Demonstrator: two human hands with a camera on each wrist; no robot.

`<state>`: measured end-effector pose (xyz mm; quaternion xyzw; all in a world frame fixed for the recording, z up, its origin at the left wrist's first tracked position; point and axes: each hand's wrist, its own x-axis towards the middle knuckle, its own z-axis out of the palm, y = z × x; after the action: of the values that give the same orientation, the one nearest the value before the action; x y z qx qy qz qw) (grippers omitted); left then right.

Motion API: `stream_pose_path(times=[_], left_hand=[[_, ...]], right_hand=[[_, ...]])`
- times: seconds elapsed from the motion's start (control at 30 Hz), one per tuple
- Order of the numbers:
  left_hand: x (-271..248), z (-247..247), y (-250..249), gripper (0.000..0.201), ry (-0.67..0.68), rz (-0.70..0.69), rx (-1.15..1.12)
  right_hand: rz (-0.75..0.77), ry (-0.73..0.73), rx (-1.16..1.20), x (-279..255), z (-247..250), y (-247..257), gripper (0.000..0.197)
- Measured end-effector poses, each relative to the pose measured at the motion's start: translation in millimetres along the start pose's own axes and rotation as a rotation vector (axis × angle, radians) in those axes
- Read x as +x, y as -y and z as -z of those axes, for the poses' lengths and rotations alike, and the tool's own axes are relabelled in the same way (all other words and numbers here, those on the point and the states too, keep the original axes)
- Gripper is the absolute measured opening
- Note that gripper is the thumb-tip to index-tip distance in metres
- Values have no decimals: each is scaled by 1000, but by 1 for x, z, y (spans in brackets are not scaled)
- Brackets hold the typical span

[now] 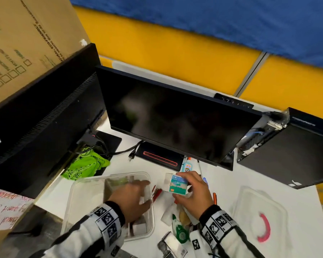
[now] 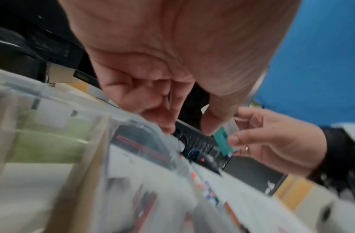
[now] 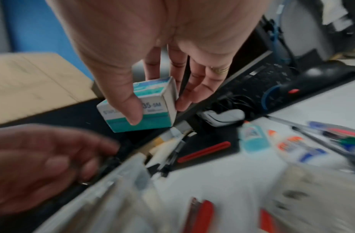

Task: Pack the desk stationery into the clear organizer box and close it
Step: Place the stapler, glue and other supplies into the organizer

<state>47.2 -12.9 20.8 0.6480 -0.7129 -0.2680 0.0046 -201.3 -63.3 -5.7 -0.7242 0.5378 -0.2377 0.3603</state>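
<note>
Your right hand [image 1: 193, 190] pinches the small teal box [image 1: 177, 184] above the desk [image 1: 222, 185]; your left hand [image 1: 132, 199], fingers loose, blurs over the clear organizer box [image 1: 78, 200], hiding its contents.

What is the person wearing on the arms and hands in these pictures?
Both arms have white sleeves with black cuffs at the wrists. Each forearm carries a band of square black-and-white printed markers. The left hand and right hand are bare, without gloves. A thin gold-coloured ring sits on one finger of the right hand.
</note>
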Motion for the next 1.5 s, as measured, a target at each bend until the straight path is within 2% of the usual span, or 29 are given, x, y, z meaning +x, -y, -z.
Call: stream_pose_path(times=[0.07, 0.13, 0.2, 0.27, 0.33, 0.4, 0.47, 0.53, 0.63, 0.73, 0.83, 0.93, 1.03, 1.23, 1.4, 1.5], left_hand=[[-7, 12, -5, 82, -102, -115, -235], [-11, 23, -11, 91, -164, -224, -343], [-12, 31, -12, 81, -218, -320, -339], [-14, 39, -5, 67, -275, -339, -321], [-16, 45, 7, 62, -318, -272, -275], [-17, 46, 21, 62, -324, -163, -205], [-15, 42, 33, 62, -304, -68, -133], [-10, 36, 36, 60, -240, -12, -81], [3, 23, 33, 58, -119, 41, 36], [16, 9, 30, 58, -40, 91, 178], [25, 0, 25, 54, 6, 115, 294], [30, -1, 20, 53, -4, 122, 366], [31, -3, 21, 56, -29, 105, 312], [30, -16, 34, 55, -68, 81, 216], [36, -16, 30, 62, -19, 84, 259], [40, -15, 28, 57, 36, 60, 242]], right_hand=[[73, 4, 28, -3, 3, 23, 59], [158, 24, 61, -5, -1, 44, 57], [224, 53, 99, -4, -7, 58, 55], [220, 92, 125, -1, -13, 63, 62], [150, 142, 61, 5, -18, 55, 70], [31, 177, -48, 13, -25, 35, 63], [-119, 222, -142, 21, -33, 14, 58], [-202, 298, -239, 27, -45, -2, 58], [-172, 411, -447, 34, -67, -8, 65], [-39, 512, -677, 38, -84, -6, 70], [23, 560, -785, 41, -96, -7, 62], [11, 546, -839, 43, -104, -8, 40], [-4, 514, -874, 42, -107, -14, 27], [-11, 399, -821, 38, -98, -23, 25], [-74, 306, -717, 31, -72, -20, 29], [-107, 169, -557, 21, -50, -16, 27]])
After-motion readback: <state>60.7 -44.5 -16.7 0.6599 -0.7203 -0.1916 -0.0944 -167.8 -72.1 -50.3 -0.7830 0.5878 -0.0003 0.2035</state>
